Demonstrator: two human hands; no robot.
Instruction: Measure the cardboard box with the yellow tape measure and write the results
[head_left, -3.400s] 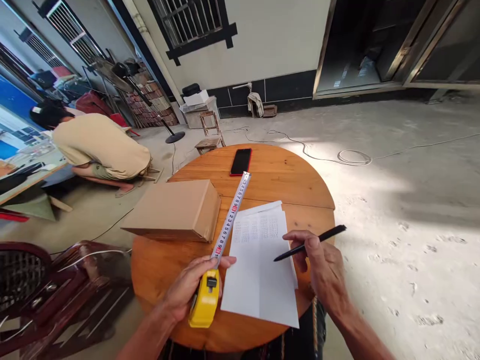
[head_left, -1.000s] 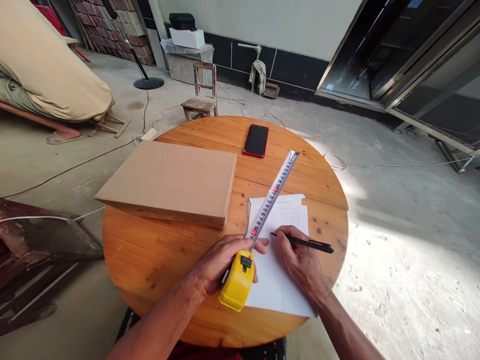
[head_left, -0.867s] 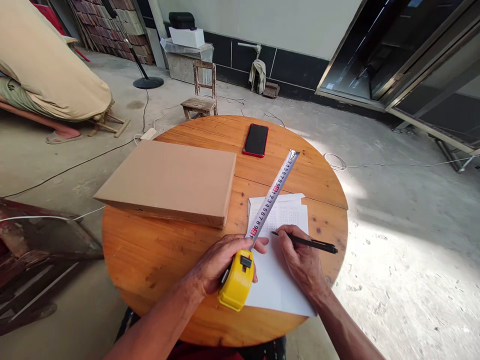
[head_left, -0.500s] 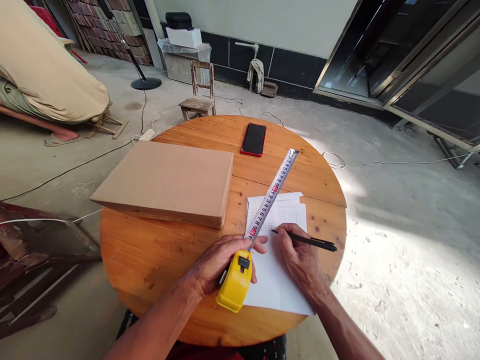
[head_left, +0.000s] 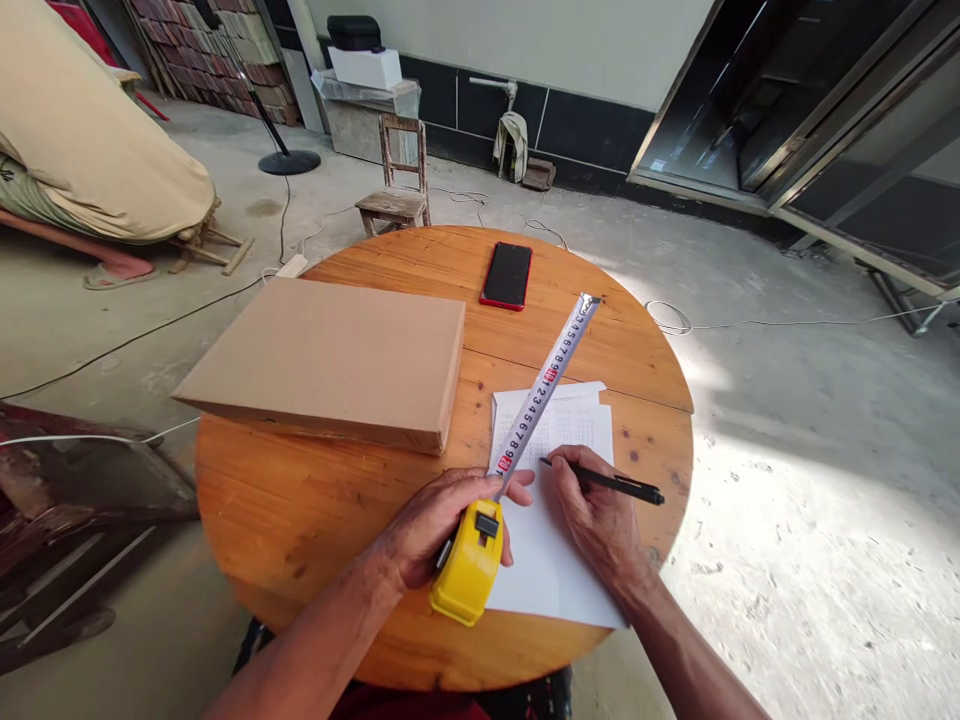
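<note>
My left hand [head_left: 439, 515] is closed around a yellow tape measure [head_left: 471, 565], thumb along the base of its blade. The silver blade [head_left: 536, 402] is pulled out to just past the red 20 mark and slants up to the right over the papers. A black pen [head_left: 619, 482] is pinched in my right hand [head_left: 596, 515], its tip at the lines of small writing on the white paper [head_left: 547, 580]. That hand rests on the sheet's right side. To the left lies a closed brown cardboard box [head_left: 337, 355].
The round wooden table [head_left: 300, 530] carries everything, including a phone [head_left: 507, 275] in a red case near its far edge. Beyond stand a small wooden chair [head_left: 394, 200] and a black stand base [head_left: 289, 162]. A coiled white cable [head_left: 667, 318] lies on the floor at right.
The pen has tilted a little in my right hand, its rear end moving slightly left. My left hand keeps the tape measure in place; the view has shifted slightly.
</note>
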